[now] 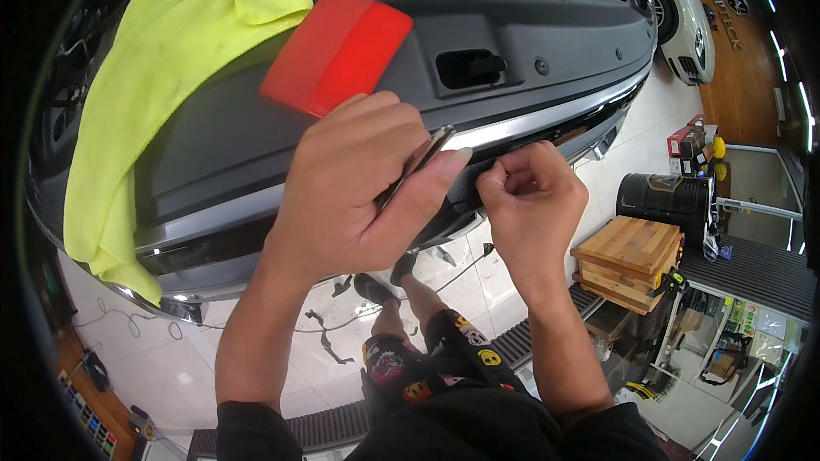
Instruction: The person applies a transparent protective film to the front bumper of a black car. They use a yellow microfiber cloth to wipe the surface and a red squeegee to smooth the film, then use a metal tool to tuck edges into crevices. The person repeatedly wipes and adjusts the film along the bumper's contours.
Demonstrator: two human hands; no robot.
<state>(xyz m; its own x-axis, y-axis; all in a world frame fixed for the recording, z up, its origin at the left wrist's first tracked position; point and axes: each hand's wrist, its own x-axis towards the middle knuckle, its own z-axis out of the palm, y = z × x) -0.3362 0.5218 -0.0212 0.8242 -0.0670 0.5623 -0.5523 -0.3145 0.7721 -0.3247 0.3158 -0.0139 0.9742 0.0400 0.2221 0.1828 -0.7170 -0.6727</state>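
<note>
Near silver trim [538, 126], left grip [346, 183] clenched, right grip [538, 203] curled.

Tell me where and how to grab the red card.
Likely best: pinch the flat red card by its right edge, from the right. That edge looks free; the yellow cloth borders its upper left, the left hand crowds its lower end.

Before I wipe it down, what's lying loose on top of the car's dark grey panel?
A yellow cloth and a flat red piece; the panel beneath them is covered. The left hand also hides part of the panel.
</note>
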